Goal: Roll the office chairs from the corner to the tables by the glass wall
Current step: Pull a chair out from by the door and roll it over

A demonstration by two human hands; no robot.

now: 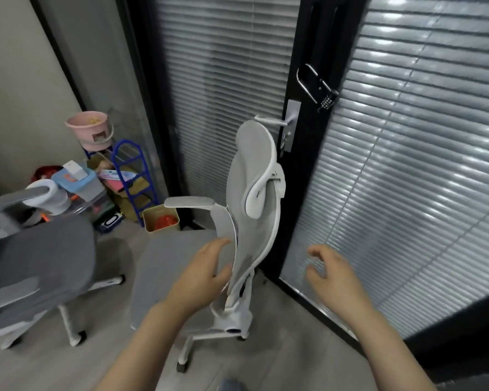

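**Both hands at the white chair in the corner**

Our two bare forearms reach up from the bottom of the view, nearest of all. On our left hand the fingers are straight and lie loosely together, with the thumb set apart below them; their tips come right up to the front edge of the backrest, though we cannot tell whether they touch it. Our right hand hangs in the air on the other side of the backrest, its fingers relaxed and slightly bent, holding nothing and clear of the chair.

Between the hands stands the white office chair, seen side-on, with a pale mesh back, a headrest on top, one armrest jutting left, a grey seat and a white wheeled base on the grey floor. It stands just in front of the black-framed glass wall with shut blinds, near a door handle.

To the left is a second chair, grey-seated with white legs on wheels. Behind it, in the corner, lies a pile of odds and ends: a pink bucket, a blue wire rack and a small yellow bin with something orange inside.
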